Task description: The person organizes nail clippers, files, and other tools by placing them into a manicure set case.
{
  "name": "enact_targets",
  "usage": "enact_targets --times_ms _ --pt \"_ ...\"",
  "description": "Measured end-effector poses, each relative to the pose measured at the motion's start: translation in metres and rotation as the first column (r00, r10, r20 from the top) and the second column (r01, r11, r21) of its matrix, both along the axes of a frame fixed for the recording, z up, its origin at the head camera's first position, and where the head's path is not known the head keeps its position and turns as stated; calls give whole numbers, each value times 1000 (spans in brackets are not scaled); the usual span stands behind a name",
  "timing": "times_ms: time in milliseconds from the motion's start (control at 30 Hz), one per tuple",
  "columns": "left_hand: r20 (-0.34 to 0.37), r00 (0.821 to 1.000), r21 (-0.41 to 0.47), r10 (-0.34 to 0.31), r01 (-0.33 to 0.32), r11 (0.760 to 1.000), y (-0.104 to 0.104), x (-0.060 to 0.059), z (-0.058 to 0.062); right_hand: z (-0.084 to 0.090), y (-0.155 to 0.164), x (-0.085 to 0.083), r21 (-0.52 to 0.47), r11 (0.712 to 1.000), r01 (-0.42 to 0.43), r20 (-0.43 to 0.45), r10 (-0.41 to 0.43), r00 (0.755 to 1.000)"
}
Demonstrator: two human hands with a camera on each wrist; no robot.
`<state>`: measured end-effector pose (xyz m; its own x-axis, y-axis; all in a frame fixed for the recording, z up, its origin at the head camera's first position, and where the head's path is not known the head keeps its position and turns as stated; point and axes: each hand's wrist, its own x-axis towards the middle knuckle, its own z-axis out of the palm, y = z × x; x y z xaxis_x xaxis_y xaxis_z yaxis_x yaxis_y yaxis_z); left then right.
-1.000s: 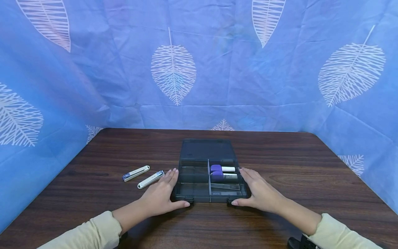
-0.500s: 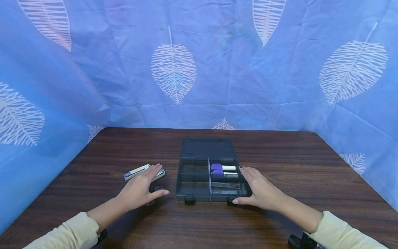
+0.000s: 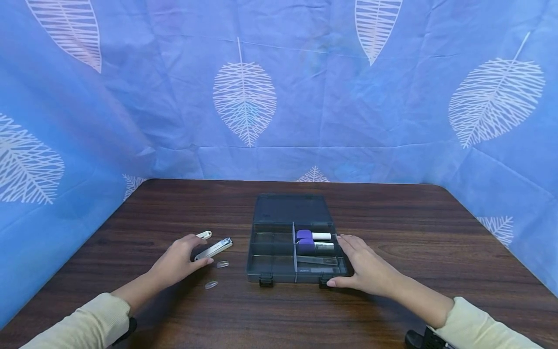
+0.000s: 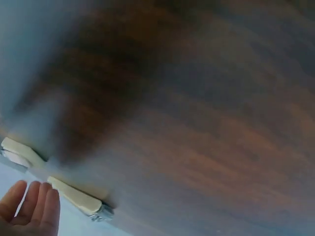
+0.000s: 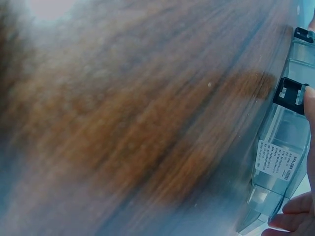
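My left hand (image 3: 178, 259) hovers at the left with loosely bent fingers over the farther nail clipper (image 3: 204, 235), covering most of it. The nearer nail clipper (image 3: 214, 248) lies just beyond my thumb. In the left wrist view the fingers (image 4: 37, 206) stand apart from both clippers. My right hand (image 3: 370, 266) rests along the right side of a dark, see-through compartment box (image 3: 270, 278), fingers extended and thumb by the front latch (image 3: 323, 281). Its lid (image 3: 289, 208) is folded back. Two purple-and-white tubes (image 3: 313, 246) and a flat narrow strip (image 3: 317, 261) lie in its right compartments.
Two small clear nail-shaped pieces, a farther one (image 3: 222, 264) and a nearer one (image 3: 211, 285), lie left of the box on the brown wooden table (image 3: 392, 208). A blue leaf-print cloth (image 3: 327, 97) hangs behind and at both sides.
My left hand has left the box's left side and moved left to the nail clippers, uncovering the left latch and the clear pieces. My right hand has stayed against the box.
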<state>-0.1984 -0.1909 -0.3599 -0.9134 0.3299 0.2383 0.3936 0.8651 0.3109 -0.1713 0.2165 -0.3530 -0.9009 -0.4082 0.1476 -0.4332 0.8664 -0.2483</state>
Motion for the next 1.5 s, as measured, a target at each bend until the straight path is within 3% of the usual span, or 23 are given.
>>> enact_targets --times_ms 167,400,600,967,1167,1300,1500 --pt "58 998 7 13 -13 1000 -3 -5 -6 0 0 1 6 1000 -10 -5 10 1000" --pt "37 999 10 33 -33 999 -1 -8 -9 1 0 0 12 1000 -14 -3 14 1000" --pt "60 997 2 52 -53 999 2 -9 -8 1 0 0 19 1000 -11 -6 11 1000" --pt "21 999 21 39 -40 999 1 -12 -5 0 1 0 16 1000 -8 -8 9 1000" --pt "38 999 25 29 -30 999 2 -10 -2 0 1 0 18 1000 -8 3 8 1000" --pt "5 1000 61 -5 5 998 1 -9 -1 0 0 0 18 1000 -10 0 10 1000" --pt "-101 991 108 -85 96 989 7 -15 3 0 1 1 20 1000 -12 -16 12 1000"
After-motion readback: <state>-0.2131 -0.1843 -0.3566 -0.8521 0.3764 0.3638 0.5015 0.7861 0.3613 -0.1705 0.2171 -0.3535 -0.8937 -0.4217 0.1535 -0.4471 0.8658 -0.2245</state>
